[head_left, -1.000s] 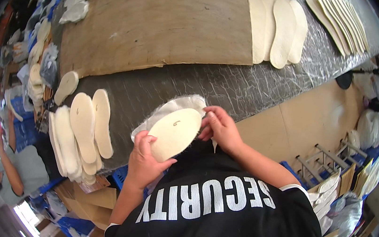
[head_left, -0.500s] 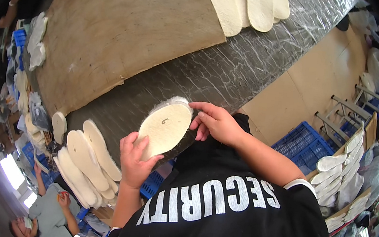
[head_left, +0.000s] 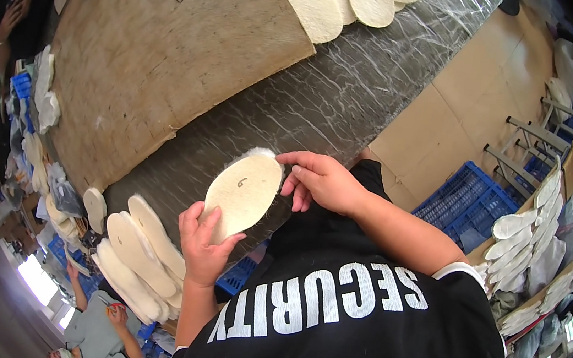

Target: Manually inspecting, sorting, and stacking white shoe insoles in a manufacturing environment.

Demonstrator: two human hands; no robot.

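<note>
Left hand grips a cream insole by its near end, while the right hand, loosely open, touches its far edge.

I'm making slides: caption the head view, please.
Left hand holding a pale insole, right hand at its edge, more insoles nearby.

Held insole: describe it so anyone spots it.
On the dark tabletop, find the big brown board. Between it and the black shirt, the left hand grips a cream insole. Unlike the overlapping insoles farther left, it is held.
</note>
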